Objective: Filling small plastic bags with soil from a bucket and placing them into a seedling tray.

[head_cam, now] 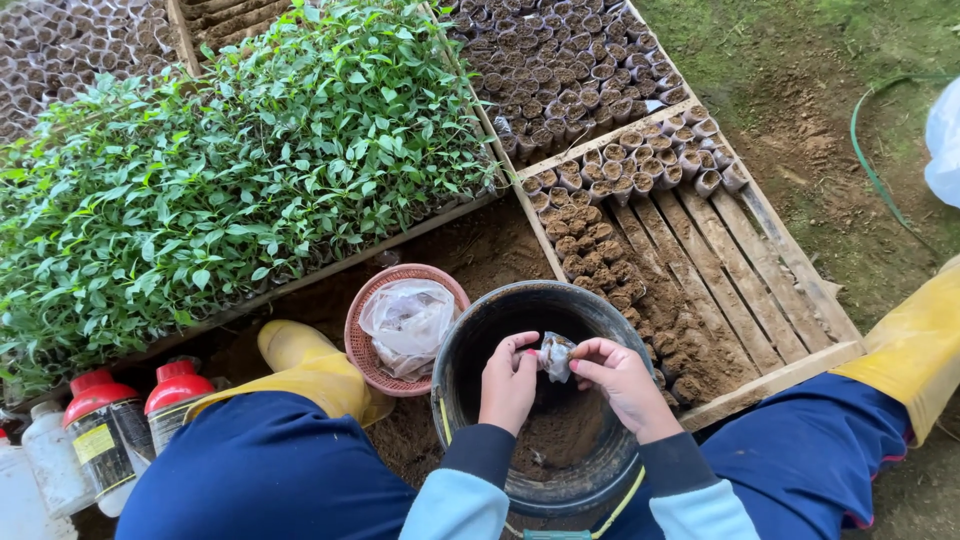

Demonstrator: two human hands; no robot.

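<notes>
Both hands meet over the black bucket (470, 340), which stands on the bare soil between the person's knees. The left hand (508, 385) and the right hand (625, 385) each pinch one side of a small clear plastic nursery bag (556, 356), thumbs and fingertips closed on its rim, so the bag hangs between them just above the bucket's middle. Holding it there looks sensible: the loose brown soil (560, 435) lies in the bottom of the bucket directly beneath, and anything spilled would fall back in. The bag sits a little nearer the right hand's fingertips, touching both hands, its mouth seemingly drawn apart between them (how full it is cannot be told).

Just beside the bucket's left rim rests a reddish woven basket (362, 345) holding a crumpled clear plastic sack (408, 322), close enough for the left hand to reach. Beyond the bucket's far right rim lies a wooden slatted tray (745, 265); filled soil bags (640, 160) stand packed in rows along its far edge and left side, while its near right part shows bare slats. A bed of green seedlings (230, 170) fills the ground to the far left. Two red-capped bottles (140, 410) stand by the left knee, next to a yellow rubber boot (310, 365).
</notes>
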